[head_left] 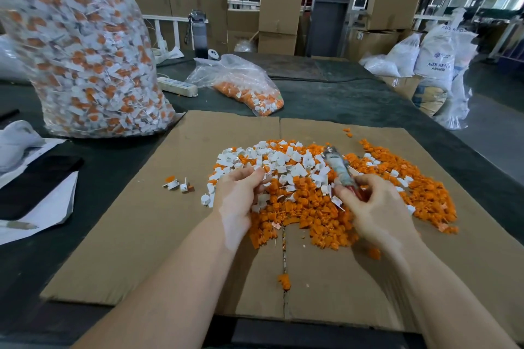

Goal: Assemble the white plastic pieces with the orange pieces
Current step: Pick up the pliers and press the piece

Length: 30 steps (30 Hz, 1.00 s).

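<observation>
A heap of loose white plastic pieces (286,160) and orange pieces (317,207) lies on a flat sheet of cardboard (136,235). My left hand (241,195) reaches into the white pieces, fingers curled over the heap; what its fingertips hold is hidden. My right hand (374,207) grips a slim tube-shaped tool (338,168) with a red lower end, its tip pointing up and away over the pile. A few assembled pieces (178,184) lie apart on the cardboard, left of the heap.
A tall clear bag of assembled pieces (82,45) stands at the back left. A smaller bag of parts (243,85), a power strip (177,86) and a water bottle (198,34) lie beyond the cardboard. A black phone (34,184) rests on papers at left.
</observation>
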Motion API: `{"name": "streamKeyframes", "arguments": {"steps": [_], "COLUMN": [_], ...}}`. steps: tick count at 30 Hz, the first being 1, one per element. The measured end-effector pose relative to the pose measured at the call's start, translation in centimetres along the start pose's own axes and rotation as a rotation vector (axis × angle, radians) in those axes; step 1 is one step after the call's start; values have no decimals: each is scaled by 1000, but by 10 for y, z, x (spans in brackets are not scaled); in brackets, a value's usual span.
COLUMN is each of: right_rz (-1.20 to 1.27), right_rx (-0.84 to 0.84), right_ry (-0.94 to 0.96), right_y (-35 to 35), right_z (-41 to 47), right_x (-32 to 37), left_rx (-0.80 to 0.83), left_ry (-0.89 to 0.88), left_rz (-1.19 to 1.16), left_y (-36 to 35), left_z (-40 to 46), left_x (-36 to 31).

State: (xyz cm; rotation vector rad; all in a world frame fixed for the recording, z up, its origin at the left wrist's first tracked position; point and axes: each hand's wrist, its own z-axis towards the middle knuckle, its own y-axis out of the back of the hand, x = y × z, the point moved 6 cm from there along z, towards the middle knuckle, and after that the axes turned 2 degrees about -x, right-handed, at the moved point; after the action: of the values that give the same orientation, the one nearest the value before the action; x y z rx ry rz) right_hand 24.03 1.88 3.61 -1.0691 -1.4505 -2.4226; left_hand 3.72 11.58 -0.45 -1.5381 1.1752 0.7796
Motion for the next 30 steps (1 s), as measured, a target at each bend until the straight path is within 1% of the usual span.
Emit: {"name": "streamKeyframes", "arguments": {"steps": [3, 5, 7, 9, 11, 13, 15, 17, 18, 20, 22, 23, 24, 26, 28, 30], "right_rz": [-149, -248, -340, -412, -478, -520, -616, -695, -642, -377, -100, -31, 12, 89, 146, 156], "right_rx": [-71, -91, -88, -80, -64, -30, 4, -37, -85, -127, -83, -68, -51, -13, -17, -37], "right_ry": [-27, -46, -62, -83, -91, -102, -118, -60, 22, 269, 499, 580, 630, 640, 627, 660], "right_y": [6, 8, 9, 8, 6, 2, -1, 0, 0, -6, -15, -19, -23, -28, -28, -27], "right_z": [6, 8, 10, 10, 9, 8, 5, 3, 2, -4, -19, -27, -33, -37, -37, -38], "right_x": [-17, -25, -32, -38, -41, -43, -42, -29, -18, 13, 46, 59, 66, 71, 69, 69], "left_rx": [2, -31, -78, -140, -160, -134, -74, -2, 38, 113, 179, 209, 234, 266, 282, 296], "left_ry": [-25, -106, -189, -227, -234, -246, -279, -314, -331, -362, -383, -391, -403, -426, -424, -401], "left_rz": [-7, 51, 148, 232, 231, 235, 289, 360, 390, 460, 547, 591, 636, 701, 720, 728], "left_y": [1, 6, 14, 26, 33, 32, 26, 16, 11, 0, -10, -13, -16, -17, -16, -15], "left_z": [-4, -6, -8, -8, -8, -11, -14, -18, -20, -25, -30, -31, -32, -33, -33, -33], "left_x": [-5, -13, -22, -29, -32, -34, -33, -31, -30, -27, -24, -23, -22, -20, -19, -16]}}
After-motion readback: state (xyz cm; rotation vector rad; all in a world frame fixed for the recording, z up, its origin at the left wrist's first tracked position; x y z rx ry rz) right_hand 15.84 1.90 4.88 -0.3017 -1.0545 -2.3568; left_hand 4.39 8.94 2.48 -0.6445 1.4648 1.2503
